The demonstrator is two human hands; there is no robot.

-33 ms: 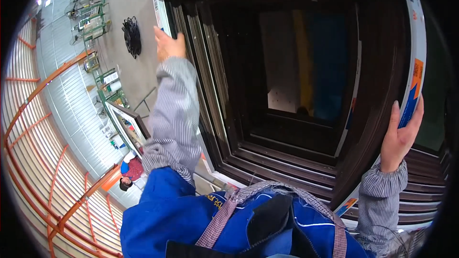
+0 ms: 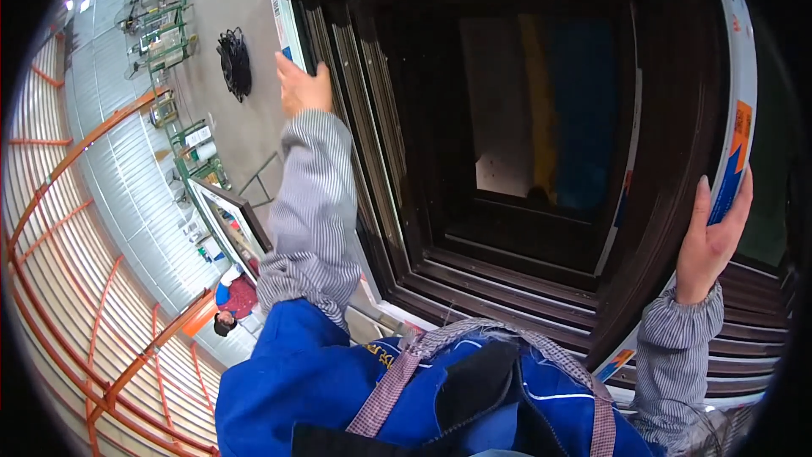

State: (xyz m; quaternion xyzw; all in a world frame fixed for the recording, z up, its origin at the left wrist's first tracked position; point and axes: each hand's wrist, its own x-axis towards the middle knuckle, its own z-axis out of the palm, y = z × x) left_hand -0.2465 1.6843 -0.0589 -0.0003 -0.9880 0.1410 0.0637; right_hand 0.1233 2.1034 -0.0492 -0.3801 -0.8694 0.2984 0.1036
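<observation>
A large dark brown window frame (image 2: 668, 228) with white film along its edges fills the middle and right of the view. It stands in front of several similar frames, nested in depth. My left hand (image 2: 304, 89) grips its left side bar high up, thumb apart from the fingers. On the right side bar, beside an orange and blue label (image 2: 734, 156), my right hand (image 2: 715, 241) is wrapped round the edge, with the thumb on the inner side. Parts of the fingers on both hands are hidden behind the bars.
Black strapping or cable (image 2: 234, 65) lies bundled on the grey floor at left. Farther off are green racks (image 2: 173, 42), another frame (image 2: 233, 216) and a person in red and blue (image 2: 237, 298). More brown frames (image 2: 736, 313) are stacked at lower right.
The window frame and both my hands have shifted very slightly to the right in view. My grip looks the same.
</observation>
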